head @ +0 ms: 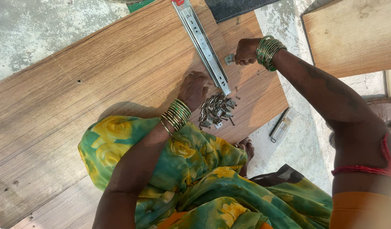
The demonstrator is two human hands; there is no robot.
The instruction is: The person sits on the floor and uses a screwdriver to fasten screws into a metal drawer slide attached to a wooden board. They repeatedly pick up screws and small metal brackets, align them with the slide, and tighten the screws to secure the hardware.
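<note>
Apparently mid-fitting, the right hand (246,51) pinches a small metal bracket (229,59) at three o'clock of the drawer slide (202,44), while the left hand (194,89), fingers curled, steadies the slide's near end above the screws (216,110); aligning comes next.

A drawer slide (202,44) lies on the board (98,85), screws (216,110) just below it.
</note>
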